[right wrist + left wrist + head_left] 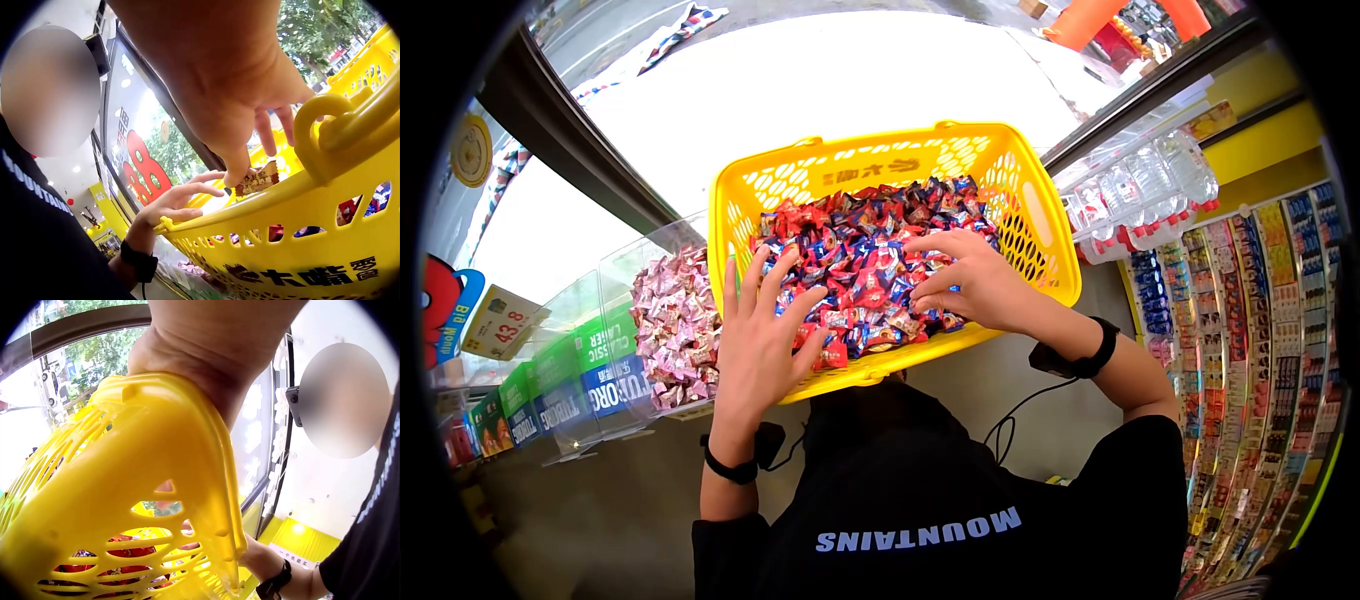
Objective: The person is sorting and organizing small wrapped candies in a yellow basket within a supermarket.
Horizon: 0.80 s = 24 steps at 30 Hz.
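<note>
A yellow plastic basket (pixel 880 376) holds a heap of candies (pixel 870 280) in red and blue wrappers. My left hand (pixel 755 345) is spread over the basket's left front part, its fingers apart and holding nothing. My right hand (pixel 970 278) reaches over the front right side into the basket, fingers above the heap. In the right wrist view, its thumb and a finger pinch a brownish wrapped candy (pixel 257 180) above the rim. Its other fingers are apart. The left wrist view shows mostly the basket's outer wall.
Left of the basket, a clear bin holds pink wrapped candies (pixel 675 330), beside green and blue beer cartons (pixel 605 360). Water bottles (pixel 1145 190) and a rack of small packets (pixel 1240 360) stand to the right. A window frame (pixel 585 130) runs along the far left.
</note>
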{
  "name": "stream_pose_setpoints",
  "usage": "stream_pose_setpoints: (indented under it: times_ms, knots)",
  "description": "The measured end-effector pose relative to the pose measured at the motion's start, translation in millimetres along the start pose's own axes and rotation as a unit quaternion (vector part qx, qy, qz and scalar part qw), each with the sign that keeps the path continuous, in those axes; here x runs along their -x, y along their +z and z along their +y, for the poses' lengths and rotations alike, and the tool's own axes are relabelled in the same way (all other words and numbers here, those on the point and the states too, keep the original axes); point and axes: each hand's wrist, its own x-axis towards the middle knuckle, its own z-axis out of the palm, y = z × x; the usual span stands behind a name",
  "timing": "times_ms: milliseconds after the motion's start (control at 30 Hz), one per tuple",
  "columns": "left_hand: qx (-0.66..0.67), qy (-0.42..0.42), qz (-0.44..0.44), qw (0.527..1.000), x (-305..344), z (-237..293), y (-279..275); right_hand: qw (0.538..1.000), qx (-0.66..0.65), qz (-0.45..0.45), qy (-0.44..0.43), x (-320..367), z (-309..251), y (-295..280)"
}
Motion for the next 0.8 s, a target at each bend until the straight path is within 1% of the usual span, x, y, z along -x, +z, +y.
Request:
stream_pose_setpoints:
  times_ms: [33,133,167,267,333,400,433,467,500,567,667,700,800]
  knots:
    - [-0.003,0.002,0.000,1.000,0.2,0.1,-0.1,0.999,-0.031,0.004,0.022,4.9,2.4,0.0]
    - [-0.010,0.009,0.015,1.000,0.5,2.0,-0.4,0.993,-0.054,0.062,0.087,16.3,-14.8,-13.2]
    - [-0.002,0.011,0.019,1.000,0.5,5.2,-1.1,0.991,-0.057,0.091,0.082,21.1,-21.0,-15.2]
    - [0.039,0.028,0.022,0.999,1.1,27.1,-1.2,0.982,-0.045,0.185,-0.002,30.4,-37.1,-4.7]
    - [0.083,0.056,0.008,0.995,-4.2,52.8,-1.5,0.977,-0.060,0.199,-0.041,34.8,-46.9,5.3]
    - [0.099,0.085,0.026,0.991,-8.4,72.1,7.0,0.970,-0.081,0.218,-0.073,36.4,-59.7,14.7]
    - [0.106,0.099,0.037,0.989,-9.3,77.0,16.7,0.964,-0.111,0.230,-0.079,38.7,-62.3,22.8]
    - [0.114,0.113,0.047,0.986,-9.8,81.1,25.3,0.959,-0.138,0.236,-0.075,40.1,-64.3,26.9]
    - [0.131,0.107,0.075,0.983,-10.3,85.6,31.4,0.954,-0.165,0.242,-0.070,42.1,-65.6,29.8]
    - [0.119,0.112,0.092,0.982,-11.4,90.8,34.3,0.942,-0.215,0.253,-0.056,51.5,-64.1,31.1]
    - [0.088,0.116,0.113,0.983,-12.3,97.9,38.4,0.943,-0.186,0.274,-0.032,72.6,-50.9,34.2]
    - [0.080,0.109,0.114,0.984,-12.4,103.7,38.7,0.935,-0.184,0.301,-0.037,76.1,-47.6,34.9]
    - [0.048,0.105,0.120,0.986,-10.0,117.6,46.7,0.941,-0.122,0.313,-0.034,93.5,-35.2,36.0]
